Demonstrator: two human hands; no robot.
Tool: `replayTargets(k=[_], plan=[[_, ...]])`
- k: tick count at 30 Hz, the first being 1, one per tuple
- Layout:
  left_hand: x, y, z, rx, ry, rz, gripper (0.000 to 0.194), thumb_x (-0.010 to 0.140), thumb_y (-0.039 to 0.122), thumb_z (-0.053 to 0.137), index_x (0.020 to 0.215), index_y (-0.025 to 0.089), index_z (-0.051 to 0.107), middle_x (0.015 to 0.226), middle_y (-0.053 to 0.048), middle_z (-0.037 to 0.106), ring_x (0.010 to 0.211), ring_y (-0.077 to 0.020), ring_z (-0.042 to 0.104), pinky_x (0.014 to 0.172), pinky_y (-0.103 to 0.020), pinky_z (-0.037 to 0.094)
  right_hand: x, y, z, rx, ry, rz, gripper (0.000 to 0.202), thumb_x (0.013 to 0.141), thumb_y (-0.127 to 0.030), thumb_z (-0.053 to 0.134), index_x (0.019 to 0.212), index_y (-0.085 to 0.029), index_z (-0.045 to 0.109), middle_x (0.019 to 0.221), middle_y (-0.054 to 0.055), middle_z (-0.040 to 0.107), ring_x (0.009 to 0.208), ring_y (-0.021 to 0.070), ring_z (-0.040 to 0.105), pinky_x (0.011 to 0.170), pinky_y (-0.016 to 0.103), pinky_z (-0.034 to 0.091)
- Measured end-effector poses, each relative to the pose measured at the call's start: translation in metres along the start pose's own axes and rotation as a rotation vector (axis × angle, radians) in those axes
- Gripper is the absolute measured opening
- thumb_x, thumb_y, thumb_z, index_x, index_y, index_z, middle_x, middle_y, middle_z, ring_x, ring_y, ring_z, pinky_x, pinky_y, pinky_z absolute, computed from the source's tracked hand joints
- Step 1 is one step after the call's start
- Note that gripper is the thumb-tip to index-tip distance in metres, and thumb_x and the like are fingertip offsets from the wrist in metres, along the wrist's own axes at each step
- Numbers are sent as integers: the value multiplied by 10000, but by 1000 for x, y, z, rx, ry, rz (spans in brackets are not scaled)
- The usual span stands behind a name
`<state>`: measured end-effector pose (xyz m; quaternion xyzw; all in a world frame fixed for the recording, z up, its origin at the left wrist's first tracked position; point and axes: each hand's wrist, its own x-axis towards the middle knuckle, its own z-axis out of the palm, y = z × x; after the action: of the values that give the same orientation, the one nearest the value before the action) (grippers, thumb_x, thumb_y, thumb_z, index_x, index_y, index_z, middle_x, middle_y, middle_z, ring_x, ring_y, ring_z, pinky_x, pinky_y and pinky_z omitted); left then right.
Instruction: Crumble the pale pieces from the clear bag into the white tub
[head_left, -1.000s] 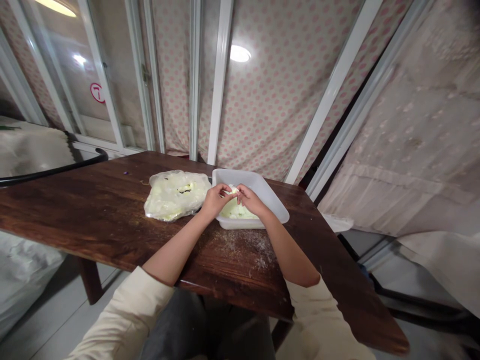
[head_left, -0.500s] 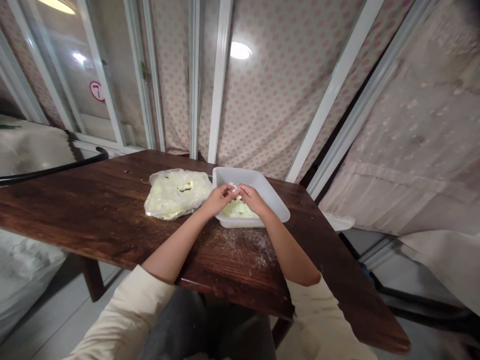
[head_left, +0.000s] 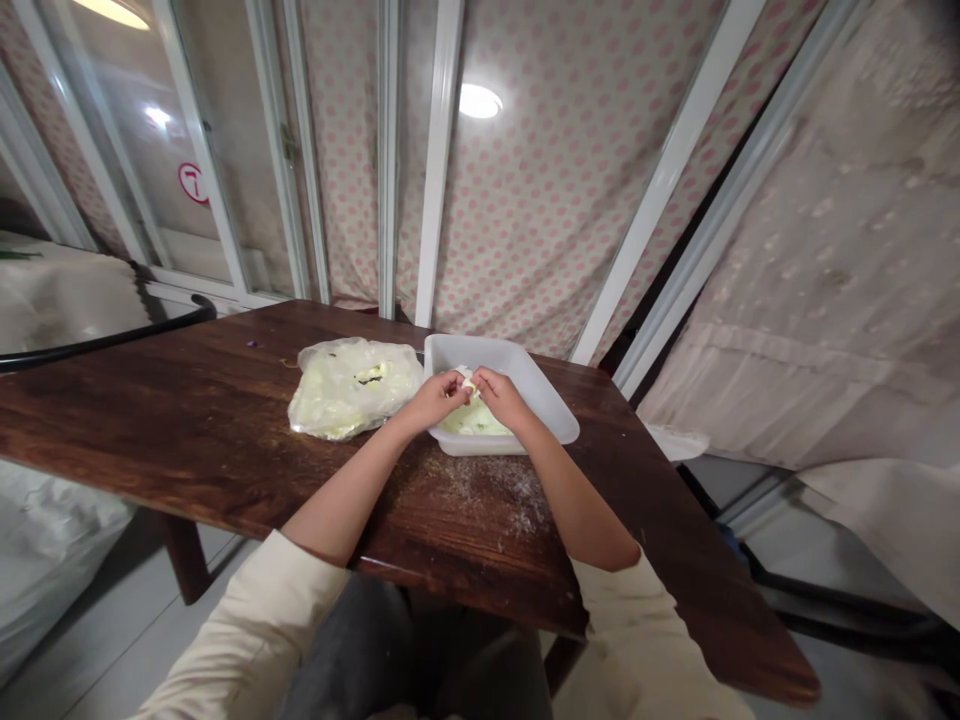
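Head view: the left hand (head_left: 442, 397) and right hand (head_left: 502, 397) pinch a small pale piece (head_left: 469, 385) between them, equally near; its long axis is unclear. Below this grip sits a white tub (head_left: 551, 405) holding pale scraps (head_left: 474, 423); a plastic bag (head_left: 330, 400) lies to the grip's left.

1. Table (head_left: 225, 430): visibly grained wood, with low gloss.
2. Tub (head_left: 553, 408): translucent plastic, smooth, matt.
3. Bag (head_left: 326, 392): thin plastic film, crinkled and shiny.
4. Dotted curtain (head_left: 540, 220): matt cloth, creased.
5. Sleeve (head_left: 255, 620): matt, wrinkled cloth.
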<state>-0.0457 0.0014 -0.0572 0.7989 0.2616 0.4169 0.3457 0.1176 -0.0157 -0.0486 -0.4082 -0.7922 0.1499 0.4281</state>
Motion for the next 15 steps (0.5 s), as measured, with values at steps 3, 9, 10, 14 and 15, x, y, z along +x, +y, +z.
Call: replayTargets(k=[3,9,10,14,15], plan=[[-1,1,2,109,59,-18,227,805,367,476,713,160,469,622,33,451,564,-86,385,548,-226,310,0,0,1,-97,11,-15,245,882,-339,354,683,-199,384,631,-23,437,612,120,407,604,240,305],[-1,4,5,329,140,-46,152,778,279,476,678,176,427,582,28,457,552,-107,422,546,-242,301,0,-1,1,-171,-3,-23,248,885,-342,351,680,-204,366,626,-23,435,604,124,413,602,246,293],[-1,5,5,361,152,-56,143,777,271,474,680,179,425,580,25,461,552,-113,430,547,-245,299,0,-2,1,-179,-6,-25,251,885,-344,354,676,-205,362,623,-23,431,602,124,412,599,246,290],[-2,9,7,465,165,-108,130,792,278,470,710,180,446,603,-2,504,570,-141,470,548,-258,304,-2,-4,0,-210,-58,-30,241,885,-339,359,683,-207,353,628,-24,429,612,128,418,601,247,289],[-2,10,7,487,163,-120,133,794,284,474,717,178,456,610,-10,516,574,-147,478,547,-261,306,-2,-5,1,-216,-84,-23,231,885,-338,357,694,-209,349,635,-24,430,617,130,420,603,248,291]])
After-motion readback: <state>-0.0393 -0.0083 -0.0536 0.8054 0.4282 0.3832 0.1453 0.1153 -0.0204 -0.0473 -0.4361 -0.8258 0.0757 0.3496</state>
